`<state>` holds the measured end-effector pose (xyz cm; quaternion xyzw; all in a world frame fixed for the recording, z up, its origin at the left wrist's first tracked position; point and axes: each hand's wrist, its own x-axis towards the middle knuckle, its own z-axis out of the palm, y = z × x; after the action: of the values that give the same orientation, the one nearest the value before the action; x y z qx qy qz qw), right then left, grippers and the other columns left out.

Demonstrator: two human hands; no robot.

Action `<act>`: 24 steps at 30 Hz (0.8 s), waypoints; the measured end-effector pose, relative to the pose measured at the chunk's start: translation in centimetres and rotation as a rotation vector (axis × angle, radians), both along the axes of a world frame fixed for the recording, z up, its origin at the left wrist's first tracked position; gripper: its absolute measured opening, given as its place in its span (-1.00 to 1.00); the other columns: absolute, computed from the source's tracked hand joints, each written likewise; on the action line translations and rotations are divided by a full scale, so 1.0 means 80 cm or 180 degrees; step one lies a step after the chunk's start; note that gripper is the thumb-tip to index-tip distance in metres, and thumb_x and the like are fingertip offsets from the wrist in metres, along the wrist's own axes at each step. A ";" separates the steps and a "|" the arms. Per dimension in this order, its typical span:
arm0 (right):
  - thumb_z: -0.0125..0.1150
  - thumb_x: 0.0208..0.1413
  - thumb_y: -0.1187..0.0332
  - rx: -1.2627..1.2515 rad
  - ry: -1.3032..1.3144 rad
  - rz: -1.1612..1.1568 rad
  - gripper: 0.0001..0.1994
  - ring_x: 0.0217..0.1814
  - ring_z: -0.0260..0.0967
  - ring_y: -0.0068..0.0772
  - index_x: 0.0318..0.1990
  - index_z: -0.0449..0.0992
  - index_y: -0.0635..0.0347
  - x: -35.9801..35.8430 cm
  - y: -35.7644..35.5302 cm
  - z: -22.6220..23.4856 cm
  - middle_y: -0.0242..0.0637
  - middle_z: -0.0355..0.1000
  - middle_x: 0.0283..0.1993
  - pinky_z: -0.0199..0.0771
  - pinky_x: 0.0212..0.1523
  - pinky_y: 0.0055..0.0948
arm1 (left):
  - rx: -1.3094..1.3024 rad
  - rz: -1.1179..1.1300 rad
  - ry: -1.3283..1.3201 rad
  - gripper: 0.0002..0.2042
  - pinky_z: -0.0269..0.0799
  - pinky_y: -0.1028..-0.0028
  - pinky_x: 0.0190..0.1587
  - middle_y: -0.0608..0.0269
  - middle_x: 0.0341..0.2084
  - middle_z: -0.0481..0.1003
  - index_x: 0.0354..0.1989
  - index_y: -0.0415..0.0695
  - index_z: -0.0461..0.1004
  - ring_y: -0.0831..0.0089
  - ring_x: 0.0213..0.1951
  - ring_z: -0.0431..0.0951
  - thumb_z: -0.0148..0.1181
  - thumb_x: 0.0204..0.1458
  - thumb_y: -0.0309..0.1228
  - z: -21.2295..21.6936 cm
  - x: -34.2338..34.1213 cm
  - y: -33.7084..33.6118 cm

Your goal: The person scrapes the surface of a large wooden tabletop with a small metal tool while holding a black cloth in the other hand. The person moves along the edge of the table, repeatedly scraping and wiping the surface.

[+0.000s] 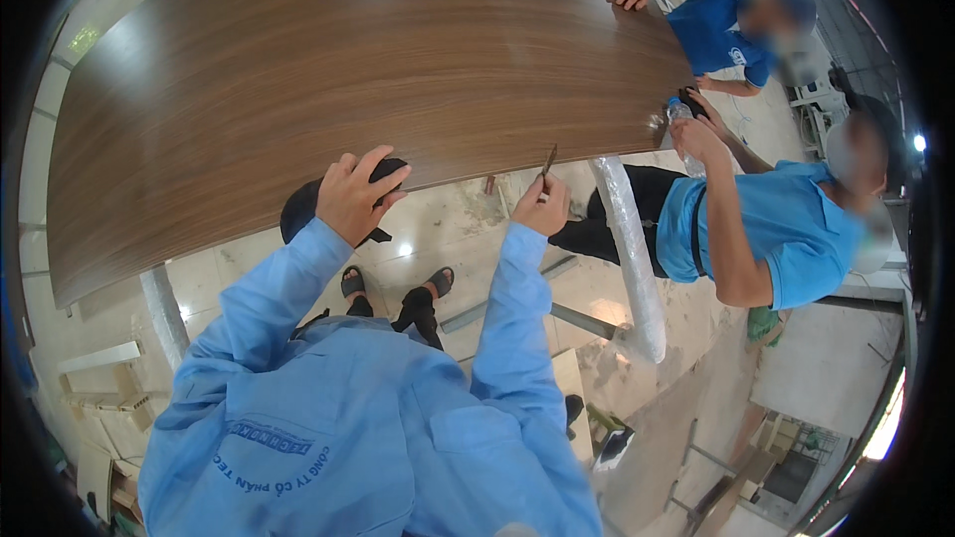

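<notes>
A dark brown wood-grain tabletop [378,60] stretches out in front of me. My left hand [350,197] is at its near edge, fingers curved around a black cap-like thing [298,211] with a loose strap; part of it lies behind the hand and sleeve. To the right, my right hand [542,207] is closed in a pinch on a thin dark pointed tool [549,160], tip upward, just off the same edge. Whether the tool is a pen or a blade I cannot tell.
On the right a person in light blue [776,229] holds a clear bottle [680,114] by the table's end. Beyond, a person in dark blue [711,15] rests a hand on the tabletop. A plastic-wrapped leg [629,259] stands between that first person and me.
</notes>
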<state>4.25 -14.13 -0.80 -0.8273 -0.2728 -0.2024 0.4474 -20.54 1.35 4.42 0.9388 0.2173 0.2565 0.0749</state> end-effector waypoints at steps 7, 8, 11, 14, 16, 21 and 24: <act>0.31 0.04 0.54 -0.0676 -0.0668 0.1190 -0.84 -0.20 0.46 -0.03 -0.21 0.56 0.12 -0.106 -0.002 -0.016 -0.18 0.47 -0.26 0.51 -0.21 -0.14 | -0.0180 0.0023 0.0044 -0.68 0.40 0.26 -0.09 0.36 0.20 0.43 0.08 0.22 0.64 0.23 -0.15 0.41 0.35 0.13 -0.18 0.002 -0.003 -0.001; 0.32 0.04 0.54 -0.0545 -0.0496 0.1423 -0.84 -0.20 0.46 -0.03 -0.22 0.55 0.12 -0.114 -0.001 -0.014 -0.18 0.47 -0.27 0.51 -0.22 -0.14 | -0.0181 0.0010 0.0026 -0.68 0.40 0.26 -0.09 0.35 0.20 0.43 0.08 0.22 0.64 0.23 -0.14 0.41 0.35 0.13 -0.19 0.002 -0.002 -0.001; 0.32 0.04 0.56 -0.0402 -0.0160 0.0797 -0.86 -0.23 0.45 -0.03 -0.26 0.53 0.12 -0.097 0.006 0.000 -0.18 0.46 -0.30 0.50 -0.24 -0.13 | -0.0234 -0.0020 -0.0034 -0.66 0.40 0.26 -0.08 0.32 0.20 0.44 0.08 0.20 0.65 0.21 -0.16 0.40 0.38 0.09 -0.22 0.004 -0.003 0.000; 0.32 0.05 0.56 -0.0107 -0.0170 0.0199 -0.88 -0.26 0.44 -0.02 -0.30 0.50 0.14 -0.049 0.010 0.006 -0.17 0.45 -0.32 0.49 -0.24 -0.12 | -0.0287 0.0002 -0.0012 -0.66 0.40 0.25 -0.07 0.31 0.20 0.45 0.07 0.19 0.66 0.20 -0.16 0.41 0.40 0.08 -0.24 0.006 -0.004 -0.002; 0.32 0.05 0.56 -0.0053 -0.0295 0.0226 -0.88 -0.27 0.44 -0.02 -0.31 0.50 0.16 -0.042 0.012 0.002 -0.16 0.44 -0.32 0.48 -0.24 -0.12 | -0.0283 0.0015 0.0006 -0.67 0.40 0.25 -0.08 0.32 0.20 0.44 0.07 0.20 0.65 0.20 -0.15 0.41 0.38 0.10 -0.22 0.005 -0.004 -0.002; 0.36 0.04 0.56 -0.0062 -0.0161 0.1443 -0.87 -0.26 0.45 -0.03 -0.26 0.57 0.18 -0.097 0.009 -0.014 -0.13 0.48 -0.31 0.49 -0.23 -0.20 | -0.0188 0.0123 -0.0049 -0.66 0.40 0.26 -0.08 0.36 0.18 0.44 0.06 0.21 0.64 0.22 -0.12 0.42 0.39 0.09 -0.16 0.003 0.002 -0.006; 0.39 0.03 0.55 0.0282 0.0670 0.1757 -0.87 -0.26 0.49 -0.07 -0.25 0.61 0.20 -0.098 0.006 -0.016 -0.13 0.52 -0.30 0.52 -0.23 -0.23 | -0.0101 0.0209 -0.0101 -0.61 0.41 0.25 -0.09 0.36 0.18 0.45 0.06 0.18 0.64 0.21 -0.11 0.44 0.43 0.03 -0.13 0.005 0.008 -0.010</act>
<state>-3.57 -13.64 -2.08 -0.7179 -0.4305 0.0021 0.5471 -19.92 0.57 4.85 0.9257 0.2508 0.2703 0.0848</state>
